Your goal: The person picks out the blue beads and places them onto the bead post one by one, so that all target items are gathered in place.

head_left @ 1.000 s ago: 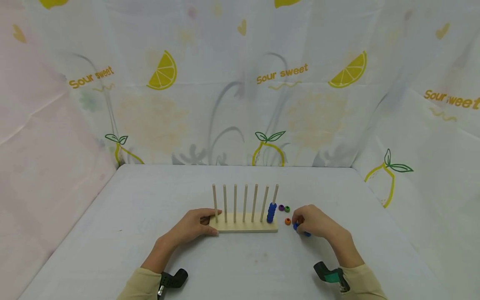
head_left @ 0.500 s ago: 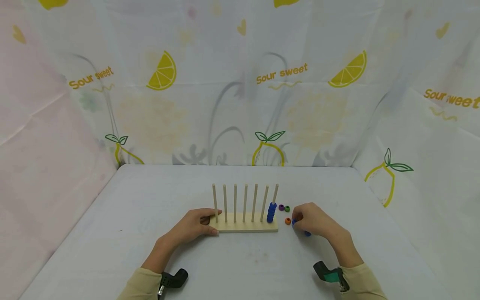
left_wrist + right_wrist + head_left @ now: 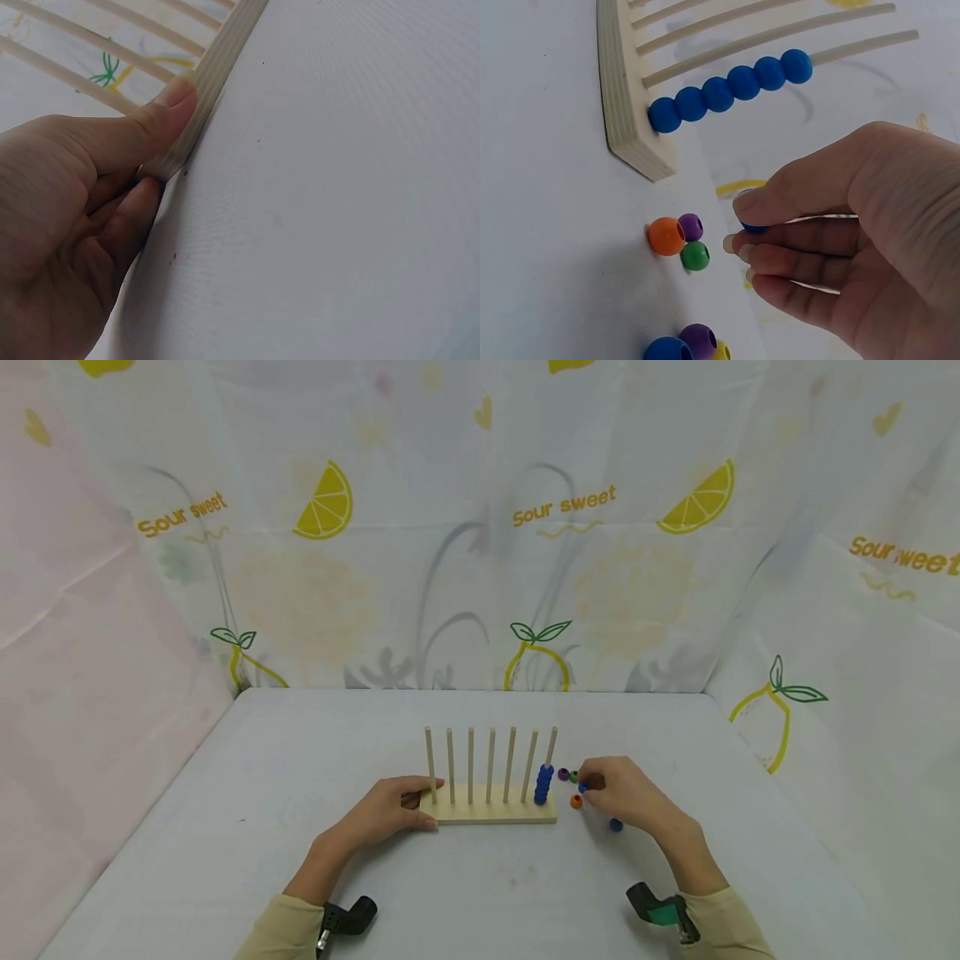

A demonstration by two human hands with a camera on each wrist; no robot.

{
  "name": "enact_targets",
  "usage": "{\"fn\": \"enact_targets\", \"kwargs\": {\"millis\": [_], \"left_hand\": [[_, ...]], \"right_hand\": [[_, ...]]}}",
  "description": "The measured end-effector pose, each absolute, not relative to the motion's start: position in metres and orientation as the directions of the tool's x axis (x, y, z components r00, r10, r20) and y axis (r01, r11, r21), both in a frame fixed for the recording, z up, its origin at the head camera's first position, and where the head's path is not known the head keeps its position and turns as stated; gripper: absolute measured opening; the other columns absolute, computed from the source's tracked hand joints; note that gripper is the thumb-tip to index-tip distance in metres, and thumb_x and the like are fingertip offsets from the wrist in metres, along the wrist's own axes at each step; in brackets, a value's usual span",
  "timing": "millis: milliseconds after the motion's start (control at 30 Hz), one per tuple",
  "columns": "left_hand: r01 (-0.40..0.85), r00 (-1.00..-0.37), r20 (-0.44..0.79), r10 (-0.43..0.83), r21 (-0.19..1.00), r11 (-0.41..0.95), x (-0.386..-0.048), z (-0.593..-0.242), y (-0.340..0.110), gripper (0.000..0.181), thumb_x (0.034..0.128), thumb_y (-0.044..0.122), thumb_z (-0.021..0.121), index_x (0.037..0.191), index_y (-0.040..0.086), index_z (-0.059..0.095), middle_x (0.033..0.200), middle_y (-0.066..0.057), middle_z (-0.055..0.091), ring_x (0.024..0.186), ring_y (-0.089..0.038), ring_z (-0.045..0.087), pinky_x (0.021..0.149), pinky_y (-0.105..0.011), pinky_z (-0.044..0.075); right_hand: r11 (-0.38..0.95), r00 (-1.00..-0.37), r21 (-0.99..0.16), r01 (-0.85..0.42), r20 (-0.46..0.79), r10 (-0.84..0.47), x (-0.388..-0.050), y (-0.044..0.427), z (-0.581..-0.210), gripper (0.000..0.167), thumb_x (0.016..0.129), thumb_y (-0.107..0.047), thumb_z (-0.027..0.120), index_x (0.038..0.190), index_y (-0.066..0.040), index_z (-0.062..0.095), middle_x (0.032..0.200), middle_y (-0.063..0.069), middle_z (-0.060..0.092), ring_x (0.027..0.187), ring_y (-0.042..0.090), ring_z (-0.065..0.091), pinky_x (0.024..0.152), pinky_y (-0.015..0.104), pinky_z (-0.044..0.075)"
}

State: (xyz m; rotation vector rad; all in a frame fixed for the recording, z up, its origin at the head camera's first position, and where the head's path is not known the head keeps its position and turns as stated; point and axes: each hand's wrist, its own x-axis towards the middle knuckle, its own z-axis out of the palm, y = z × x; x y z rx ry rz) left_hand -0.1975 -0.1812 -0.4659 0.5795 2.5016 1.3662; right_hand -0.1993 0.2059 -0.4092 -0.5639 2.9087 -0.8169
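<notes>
A wooden peg rack (image 3: 487, 813) with several upright pegs stands on the table. My left hand (image 3: 386, 810) grips its left end, the thumb (image 3: 176, 97) on the base's front edge. On the rightmost peg sits a stack of several blue beads (image 3: 718, 94); the other pegs are bare. To the right of the rack, my right hand (image 3: 624, 795) pinches a blue bead (image 3: 751, 228) between thumb and fingers, held off the table and mostly covered by the thumb in the right wrist view.
An orange bead (image 3: 666, 236), a purple bead (image 3: 691, 226) and a green bead (image 3: 696, 256) lie right of the rack. Nearer me lie another blue bead (image 3: 667, 350), a second purple bead (image 3: 699, 340) and a yellow bead (image 3: 722, 351). A printed cloth (image 3: 480, 568) hangs behind the table.
My right hand has picked a blue bead up from the table and carried it up and slightly left, uncovering another blue bead. The left hand and the rack have stayed still.
</notes>
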Motion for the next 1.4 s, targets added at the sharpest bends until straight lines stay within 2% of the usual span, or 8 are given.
{"fn": "enact_targets", "kwargs": {"millis": [267,400,600,867,1100,1400], "left_hand": [[0.24,-0.898,-0.009,0.441,0.828,0.506,-0.198,-0.464,-0.18,0.066,0.0795,0.027,0.083,0.139,0.011,0.059,0.143,-0.001,0.059,0.138,-0.022,0.049,0.102,-0.025,0.049],[0.244,-0.895,-0.008,0.447,0.829,0.503,-0.197,-0.464,-0.18,0.065,0.0805,0.027,0.083,0.139,0.01,0.059,0.144,-0.003,0.059,0.137,-0.024,0.05,0.101,-0.023,0.05],[0.249,-0.891,0.001,0.454,0.837,0.487,-0.197,-0.466,-0.18,0.064,0.081,0.026,0.082,0.138,0.009,0.059,0.143,-0.006,0.059,0.136,-0.025,0.051,0.101,-0.029,0.05],[0.237,-0.896,-0.009,0.444,0.837,0.494,-0.198,-0.466,-0.181,0.065,0.0804,0.027,0.083,0.138,0.01,0.059,0.144,-0.004,0.058,0.137,-0.024,0.05,0.101,-0.025,0.05],[0.224,-0.903,-0.021,0.429,0.829,0.512,-0.197,-0.464,-0.182,0.065,0.0794,0.027,0.083,0.138,0.012,0.06,0.143,0.0,0.059,0.137,-0.021,0.05,0.102,-0.025,0.049],[0.233,-0.898,-0.017,0.44,0.831,0.506,-0.197,-0.465,-0.181,0.064,0.0805,0.028,0.083,0.138,0.012,0.059,0.144,-0.001,0.058,0.137,-0.021,0.05,0.101,-0.027,0.049]], "right_hand": [[0.743,-0.914,-0.541,-0.394,0.145,-0.379,-0.197,0.205,-0.404,0.018,0.085,0.0,0.069,0.102,-0.004,0.073,0.089,0.002,0.07,0.078,0.01,0.058,0.068,0.023,0.051],[0.714,-0.901,-0.553,-0.429,0.203,-0.384,-0.196,0.205,-0.404,0.018,0.086,-0.001,0.07,0.104,-0.002,0.073,0.095,0.003,0.072,0.083,0.011,0.063,0.073,0.027,0.054],[0.692,-0.9,-0.577,-0.434,0.245,-0.36,-0.195,0.202,-0.402,0.021,0.086,-0.003,0.072,0.107,-0.002,0.073,0.097,0.003,0.073,0.086,0.012,0.065,0.078,0.037,0.058],[0.675,-0.9,-0.595,-0.436,0.289,-0.327,-0.193,0.196,-0.398,0.021,0.085,-0.004,0.075,0.105,-0.008,0.074,0.096,-0.001,0.073,0.086,0.011,0.065,0.076,0.024,0.056],[0.654,-0.88,-0.593,-0.47,0.374,-0.293,-0.195,0.194,-0.394,0.021,0.085,-0.002,0.075,0.105,-0.007,0.075,0.094,0.001,0.073,0.083,0.012,0.066,0.08,0.042,0.06],[0.652,-0.87,-0.589,-0.478,0.418,-0.26,-0.198,0.189,-0.385,0.022,0.086,-0.003,0.074,0.108,-0.007,0.074,0.097,0.001,0.074,0.086,0.013,0.067,0.083,0.043,0.059]]}}
